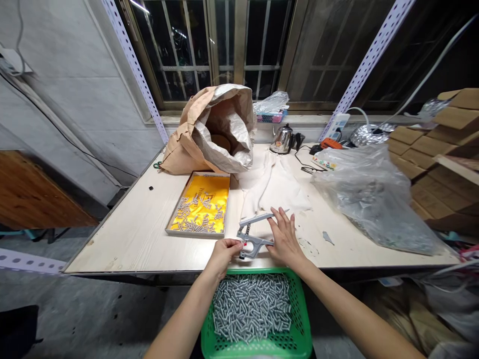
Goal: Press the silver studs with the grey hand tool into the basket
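Note:
A grey metal hand press tool (253,234) lies at the table's near edge with its two handles spread apart. My left hand (224,253) pinches a small part at the tool's jaw, fingers closed; the part is too small to name. My right hand (285,238) rests on the tool's handles with its fingers stretched out. Just below the table edge, under both hands, sits a green plastic basket (303,324) full of small silver metal pieces. A shallow tray with a yellow lining (207,197) holds several more silver pieces, left of the tool.
A large crumpled paper sack (213,132) stands behind the tray. A clear plastic bag of metal parts (368,199) lies at right, with cardboard boxes (430,149) beyond. A white cloth (271,187), a kettle (281,139) and a power strip (337,127) lie toward the window.

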Available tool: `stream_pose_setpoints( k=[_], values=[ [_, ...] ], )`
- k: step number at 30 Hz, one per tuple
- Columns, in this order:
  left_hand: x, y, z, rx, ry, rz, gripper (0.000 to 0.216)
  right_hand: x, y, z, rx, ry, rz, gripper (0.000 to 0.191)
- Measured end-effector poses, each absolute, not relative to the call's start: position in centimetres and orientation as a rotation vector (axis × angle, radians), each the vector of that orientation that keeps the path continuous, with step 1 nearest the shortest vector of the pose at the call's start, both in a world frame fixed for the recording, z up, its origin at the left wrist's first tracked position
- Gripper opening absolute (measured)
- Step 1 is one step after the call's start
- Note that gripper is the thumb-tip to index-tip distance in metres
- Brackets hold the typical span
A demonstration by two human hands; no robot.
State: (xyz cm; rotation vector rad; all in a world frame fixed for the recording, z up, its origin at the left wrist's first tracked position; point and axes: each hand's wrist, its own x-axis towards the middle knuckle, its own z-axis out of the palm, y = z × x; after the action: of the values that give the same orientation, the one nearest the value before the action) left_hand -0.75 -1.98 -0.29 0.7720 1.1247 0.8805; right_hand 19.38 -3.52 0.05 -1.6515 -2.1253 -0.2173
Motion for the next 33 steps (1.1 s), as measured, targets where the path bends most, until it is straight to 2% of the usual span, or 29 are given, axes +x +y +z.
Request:
stream_pose_setpoints(
  k=[17, 24, 33],
  values=[
    [-0.3, -2.3, -0.6, 0.919, 1.194, 0.926, 0.032, 19.4, -4.0, -0.2, -1.695, -2.108, -0.188, 0.070],
    [-0.7, -2.3, -1.2, 1.126, 1.206, 0.814, 0.023, 19.2, -4.3, -0.5, -1.642, -2.136, -0.184, 0.070],
    [-0.8, -2.5, 0.1, 1.061, 1.183, 0.817, 0.023, 19.1, -4.0, -0.3, -1.627, -2.083, -0.239, 0.064]
  ],
)
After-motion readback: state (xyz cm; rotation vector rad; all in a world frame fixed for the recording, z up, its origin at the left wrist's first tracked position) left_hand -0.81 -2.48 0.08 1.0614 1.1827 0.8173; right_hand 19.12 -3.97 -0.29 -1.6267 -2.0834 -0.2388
